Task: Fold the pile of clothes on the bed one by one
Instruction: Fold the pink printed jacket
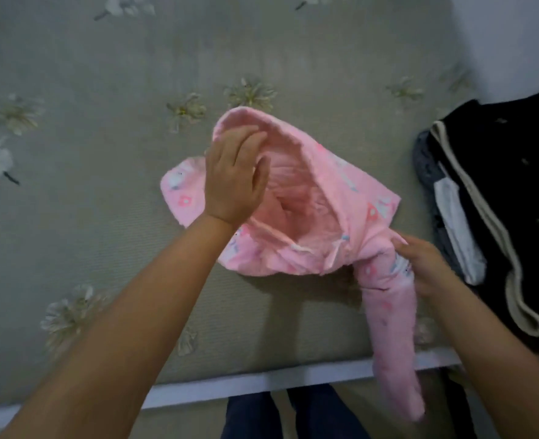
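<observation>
both hands (235,182) on pink garment (341,198)

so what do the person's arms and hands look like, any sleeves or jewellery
Both forearms are bare for as far as the frame shows, with no sleeve in view. The left hand and the right hand wear no gloves, and no ring, watch or bracelet shows on them. The picture is slightly blurred, so fine detail such as nails cannot be told.
</observation>
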`<action>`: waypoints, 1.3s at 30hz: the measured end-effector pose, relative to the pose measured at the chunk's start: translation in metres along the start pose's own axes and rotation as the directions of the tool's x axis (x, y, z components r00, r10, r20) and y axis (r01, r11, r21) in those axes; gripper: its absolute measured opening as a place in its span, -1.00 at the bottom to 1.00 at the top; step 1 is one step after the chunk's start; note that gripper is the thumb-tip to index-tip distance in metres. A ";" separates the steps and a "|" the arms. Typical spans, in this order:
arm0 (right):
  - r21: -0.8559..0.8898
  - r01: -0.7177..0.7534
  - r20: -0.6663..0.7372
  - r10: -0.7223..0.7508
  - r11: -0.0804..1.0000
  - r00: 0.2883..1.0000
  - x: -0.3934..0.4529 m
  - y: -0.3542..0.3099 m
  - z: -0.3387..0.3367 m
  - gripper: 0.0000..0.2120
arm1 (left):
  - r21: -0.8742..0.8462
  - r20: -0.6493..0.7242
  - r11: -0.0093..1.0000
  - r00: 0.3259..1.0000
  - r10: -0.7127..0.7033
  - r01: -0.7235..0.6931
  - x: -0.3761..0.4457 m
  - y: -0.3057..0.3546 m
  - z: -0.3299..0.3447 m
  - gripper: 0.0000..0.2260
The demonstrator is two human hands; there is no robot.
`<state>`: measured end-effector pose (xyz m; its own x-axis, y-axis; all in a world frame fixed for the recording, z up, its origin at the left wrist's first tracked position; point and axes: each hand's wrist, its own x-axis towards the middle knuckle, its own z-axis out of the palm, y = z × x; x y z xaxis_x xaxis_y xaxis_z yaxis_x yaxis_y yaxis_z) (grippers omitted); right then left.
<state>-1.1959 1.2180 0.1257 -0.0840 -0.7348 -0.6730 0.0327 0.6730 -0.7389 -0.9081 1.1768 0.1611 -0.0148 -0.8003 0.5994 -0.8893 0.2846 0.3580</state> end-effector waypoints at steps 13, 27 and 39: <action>0.036 -0.062 -0.365 0.071 0.997 0.928 0.040 0.036 -0.078 -0.76 | -0.178 0.672 0.957 0.739 -0.052 0.230 -0.103 0.062 0.070 -0.59; -0.870 0.410 -0.005 -0.837 0.273 0.547 -0.069 -0.157 -0.025 -0.70 | 0.045 0.043 0.990 0.990 -0.134 0.132 0.071 0.083 -0.078 -0.80; -0.889 0.456 -0.009 -0.998 0.033 0.056 -0.295 -0.202 0.049 -0.78 | 0.196 -0.228 0.976 0.963 0.144 -0.099 0.076 0.096 -0.317 -0.72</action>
<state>-1.1293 1.2946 0.4716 -0.0459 -0.7121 0.7005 -0.9231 -0.2379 -0.3022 -0.8496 1.3105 0.4678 -0.0382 -0.6098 0.7917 -0.9557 0.2536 0.1492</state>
